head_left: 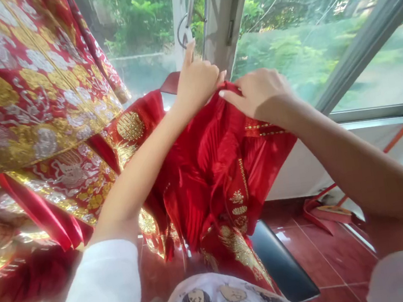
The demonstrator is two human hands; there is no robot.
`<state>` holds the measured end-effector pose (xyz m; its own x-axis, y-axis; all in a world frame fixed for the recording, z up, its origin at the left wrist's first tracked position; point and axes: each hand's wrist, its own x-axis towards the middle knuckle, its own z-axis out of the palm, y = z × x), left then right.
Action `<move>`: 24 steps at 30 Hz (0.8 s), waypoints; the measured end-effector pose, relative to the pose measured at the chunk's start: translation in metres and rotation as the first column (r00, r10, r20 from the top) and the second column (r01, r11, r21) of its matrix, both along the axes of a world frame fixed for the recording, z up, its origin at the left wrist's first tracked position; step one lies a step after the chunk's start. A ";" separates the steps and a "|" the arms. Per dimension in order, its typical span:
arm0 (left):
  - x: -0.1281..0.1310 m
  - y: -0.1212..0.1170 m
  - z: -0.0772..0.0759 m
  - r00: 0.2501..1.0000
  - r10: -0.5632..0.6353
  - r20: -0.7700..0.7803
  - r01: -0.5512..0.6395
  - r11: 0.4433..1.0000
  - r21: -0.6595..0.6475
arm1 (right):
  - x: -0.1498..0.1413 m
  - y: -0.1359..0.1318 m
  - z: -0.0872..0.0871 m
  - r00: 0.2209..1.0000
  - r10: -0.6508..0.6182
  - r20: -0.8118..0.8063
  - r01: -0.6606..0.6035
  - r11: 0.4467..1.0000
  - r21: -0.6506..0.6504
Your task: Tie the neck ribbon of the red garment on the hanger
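Note:
A red pleated skirt with gold embroidery and beading hangs in front of me. My left hand is closed on its gathered top edge, with one finger stretched upward. Close beside it, my right hand pinches the same edge between thumb and fingers. The fingertips of both hands are partly hidden by the cloth and by the hands themselves. Gold-decorated panels spread to both sides and hang low toward my shirt.
An embroidered red, gold and silver garment hangs at the left. Behind my hands are windows with a grey frame. A dark padded bench stands below the skirt on the red tiled floor. A red dustpan lies at right.

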<state>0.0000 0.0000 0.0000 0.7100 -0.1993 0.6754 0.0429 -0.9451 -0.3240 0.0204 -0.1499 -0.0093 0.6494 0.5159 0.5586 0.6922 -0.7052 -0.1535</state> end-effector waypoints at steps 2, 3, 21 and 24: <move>-0.005 0.000 0.002 0.998 -0.058 -0.031 0.058 0.998 -0.005 | 0.008 -0.012 -0.005 0.993 0.114 -0.025 -0.114 0.993 -0.018; -0.011 0.001 0.004 0.993 -0.112 -0.043 0.111 0.994 -0.022 | 0.013 -0.019 -0.006 0.986 0.167 -0.020 -0.168 0.986 -0.016; -0.157 0.125 -0.054 0.980 0.197 -0.041 -0.189 0.831 -0.524 | 0.014 0.032 0.010 0.946 0.321 -0.048 -0.293 0.909 0.297; -0.155 0.133 -0.050 0.991 0.118 -0.069 -0.136 0.799 -0.586 | 0.020 0.051 0.002 0.960 0.275 -0.051 -0.235 0.892 0.387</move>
